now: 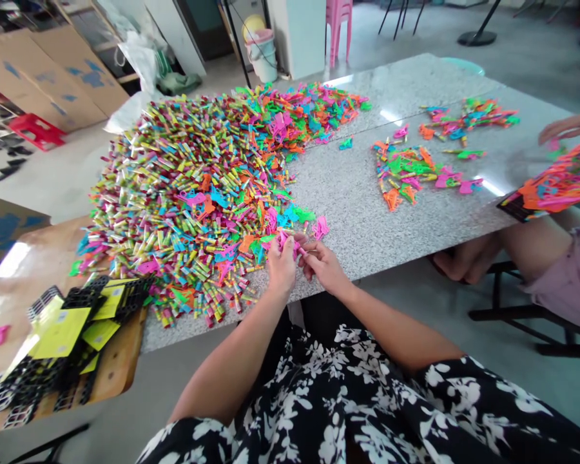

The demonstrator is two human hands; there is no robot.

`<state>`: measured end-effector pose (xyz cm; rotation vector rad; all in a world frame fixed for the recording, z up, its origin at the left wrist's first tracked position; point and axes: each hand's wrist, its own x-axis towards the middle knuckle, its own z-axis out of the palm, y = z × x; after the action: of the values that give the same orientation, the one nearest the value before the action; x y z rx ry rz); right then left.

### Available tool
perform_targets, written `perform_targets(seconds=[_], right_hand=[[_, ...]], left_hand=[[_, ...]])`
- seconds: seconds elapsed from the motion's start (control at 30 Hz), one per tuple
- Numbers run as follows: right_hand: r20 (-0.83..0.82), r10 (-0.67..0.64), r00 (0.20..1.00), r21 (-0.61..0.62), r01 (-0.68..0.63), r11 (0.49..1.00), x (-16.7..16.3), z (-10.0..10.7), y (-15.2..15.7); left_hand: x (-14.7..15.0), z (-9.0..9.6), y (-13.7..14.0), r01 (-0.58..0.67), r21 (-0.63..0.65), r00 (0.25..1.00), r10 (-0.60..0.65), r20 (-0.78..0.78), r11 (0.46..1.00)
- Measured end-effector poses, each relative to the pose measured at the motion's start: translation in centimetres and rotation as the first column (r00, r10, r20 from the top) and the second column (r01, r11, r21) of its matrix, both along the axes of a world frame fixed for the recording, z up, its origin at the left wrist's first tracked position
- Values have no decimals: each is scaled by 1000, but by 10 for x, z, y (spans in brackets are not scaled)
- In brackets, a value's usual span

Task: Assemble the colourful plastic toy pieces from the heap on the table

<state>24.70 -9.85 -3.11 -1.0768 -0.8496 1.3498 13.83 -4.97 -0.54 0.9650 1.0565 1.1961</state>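
Note:
Close to the table's front edge, my left hand (pixel 282 265) is closed round a small pink plastic toy gun (pixel 286 240). My right hand (pixel 325 265) meets it from the right, its thumb and fingers pinching the toy's end; whether a separate small piece is between them is too small to tell. Just beyond my hands lies another pink toy gun (pixel 320 227), with green and blue ones around it. To the left spreads a big heap of short, shiny-wrapped tubes (pixel 188 174), mixed with bright toy guns.
Brightly coloured toy guns (pixel 314 113) continue the heap at the back. Smaller groups (pixel 410 167) lie right on the speckled stone table (pixel 338 187). Black plastic racks with yellow cards (pixel 62 332) cover a wooden table at left. At right, a co-worker's hand (pixel 570 125) hovers over a filled rack.

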Motion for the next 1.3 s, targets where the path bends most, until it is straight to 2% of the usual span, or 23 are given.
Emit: perform_targets(seconds=[0.07,0.1,0.13,0.17,0.23,0.27,0.3,0.33,0.37,0.43,0.47,0.53,0.57,0.63,0.73,0.83,0.9,0.97,1.1,1.2,1.3], right_hand=[[22,-37,999,-83,39,996,34,-4,9],[42,-127,991,-121,131,984,56,-4,16],[36,-279,960,-153,281,947,80,-4,24],[7,-436,900,-176,430,885,105,-2,33],[-55,-665,745,-191,646,739,146,2,50],[-63,-717,694,-208,694,690,159,4,58],[-52,-729,682,-225,704,674,166,5,65],[-17,-712,702,-230,690,686,168,6,71],[44,-668,743,-225,658,718,164,5,76],[237,-496,836,-184,540,822,147,1,83],[356,-388,850,-151,462,874,138,-2,86],[586,-188,788,-80,287,955,122,-7,90],[682,-108,723,-47,191,980,116,-9,92],[825,-6,565,5,4,1000,108,-11,94],[942,83,326,-9,-224,975,97,-12,93],[980,110,163,-63,-268,961,81,-8,89],[988,113,105,-83,-256,963,69,-4,86],[991,121,61,-100,-272,957,60,-1,85],[985,170,-39,-173,-344,923,51,5,86],[977,188,-99,-211,-355,911,50,8,86],[977,177,-119,-207,-328,922,51,12,87]], left_hand=[[-10,-3,8,57,-37,996,-60,-73,998],[-16,-4,14,74,-38,985,-79,-152,997],[-23,-3,19,79,-5,963,-77,-259,997],[-28,-3,24,80,60,924,-51,-380,995],[-30,0,30,160,143,783,-37,-621,977],[-25,2,32,235,144,683,-58,-728,961],[-15,3,33,318,113,567,-94,-818,941],[-3,4,33,396,80,443,-114,-889,915],[12,4,33,448,69,334,-95,-938,891],[40,2,35,478,54,154,-23,-988,876],[51,1,36,501,32,89,-15,-996,865],[58,-2,40,531,12,39,-10,-999,847],[55,-4,42,540,23,53,-6,-999,841],[36,-5,45,522,86,144,11,-989,849],[-8,-6,50,375,100,338,-35,-941,921],[-43,-6,53,248,67,591,-97,-801,966],[-56,-6,55,216,-19,748,-178,-639,976],[-61,-7,55,229,-125,850,-261,-457,965],[-56,-5,54,260,-233,912,-317,-259,937],[-50,-3,52,229,-248,929,-287,-232,941],[-47,0,50,205,-237,941,-257,-219,950]])
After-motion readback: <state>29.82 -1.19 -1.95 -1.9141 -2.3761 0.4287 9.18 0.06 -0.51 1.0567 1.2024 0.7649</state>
